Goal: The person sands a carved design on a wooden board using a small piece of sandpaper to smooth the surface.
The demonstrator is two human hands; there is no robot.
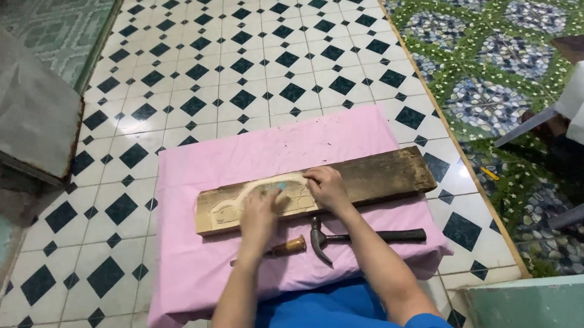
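a long, rough brown wooden plank [317,187] lies flat on a pink cloth [198,258] spread over the black-and-white tiled floor [198,57]. a pale, curved shape is carved into the plank's left half. the left hand [261,213] presses down on that carved area, fingers curled over something small with a hint of blue; what it is cannot be made out, so the grip reads as clenched on an unclear thing. the right hand [327,188] rests on the plank just beside it, fingers bent and bearing on the wood, grasping nothing that shows.

near the plank's front edge, on the cloth, lie a dark-handled claw hammer [360,237] and a wooden-handled chisel [286,246], both untouched.

the plank looks stiff, fairly heavy and splintery at its worn edges; it would likely slide on the cloth unless held down. the safest hold seems to be the uncarved right half or the long edges, since the thin carved outline looks fragile.
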